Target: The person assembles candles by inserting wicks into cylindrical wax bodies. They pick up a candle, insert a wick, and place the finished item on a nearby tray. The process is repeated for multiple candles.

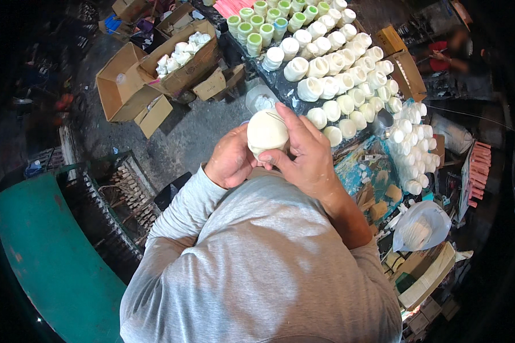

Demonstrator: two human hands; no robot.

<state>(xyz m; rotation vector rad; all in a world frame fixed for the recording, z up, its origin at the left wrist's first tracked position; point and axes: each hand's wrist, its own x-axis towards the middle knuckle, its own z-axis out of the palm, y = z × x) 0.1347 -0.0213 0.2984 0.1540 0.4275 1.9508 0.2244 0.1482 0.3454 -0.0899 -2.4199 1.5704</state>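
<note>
Tabletop (pixel 280 86), dark and long, runs away from the person toward the upper right, crowded with rows of round white pots (pixel 337 74); the rows at its far end carry green-rimmed pots (pixel 257 26). Green bench surface (pixel 51 257) fills the lower left. Grey long-sleeved shirt (pixel 257 263) of the person covers the lower centre. Open cardboard box (pixel 183 60) on the floor at upper left holds more white pieces; empty flattened boxes (pixel 129 91) lie just beside it. Second stack of small white pots (pixel 412 148) stands at right, near a white plastic bag (pixel 420 226).

Cream round pot (pixel 267 132) is held up in front of the chest, between both hands, above the near end of the tabletop. Left hand (pixel 232 160) cups it from the side and below, grip closed against the pot. Right hand (pixel 306 151) lies over its right side, fingers (pixel 286 117) curled across the top, grip grasping the pot. Thin dark mark crosses the pot's upper face; what it is cannot be told.
</note>
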